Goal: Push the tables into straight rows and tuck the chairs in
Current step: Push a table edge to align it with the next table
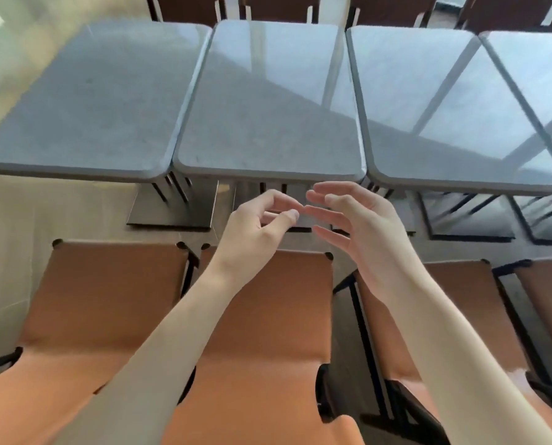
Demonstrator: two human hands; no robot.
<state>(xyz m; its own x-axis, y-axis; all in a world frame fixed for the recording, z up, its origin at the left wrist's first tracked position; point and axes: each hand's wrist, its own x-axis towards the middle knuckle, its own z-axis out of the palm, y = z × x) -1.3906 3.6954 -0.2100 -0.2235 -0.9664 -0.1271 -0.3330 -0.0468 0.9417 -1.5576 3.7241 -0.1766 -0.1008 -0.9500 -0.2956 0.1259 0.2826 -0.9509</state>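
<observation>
Several grey stone-topped tables stand side by side in a row: a left table (pixel 85 101), a middle table (pixel 268 101), a right table (pixel 445 107). Orange leather chairs sit on my side, pulled back from the tables: a left chair (pixel 107 300), a middle chair (pixel 268 316), a right chair (pixel 461 300). My left hand (pixel 255 232) hovers above the middle chair's front edge with loosely curled fingers, holding nothing. My right hand (pixel 358 220) hovers beside it with fingers spread, also holding nothing. Both are just short of the middle table's near edge.
Dark chairs (pixel 277 8) line the far side of the tables. Black pedestal bases (pixel 171 207) stand on the pale floor under each table. A fourth table (pixel 538 75) is cut off at the right, with another orange chair (pixel 551 284) in front of it.
</observation>
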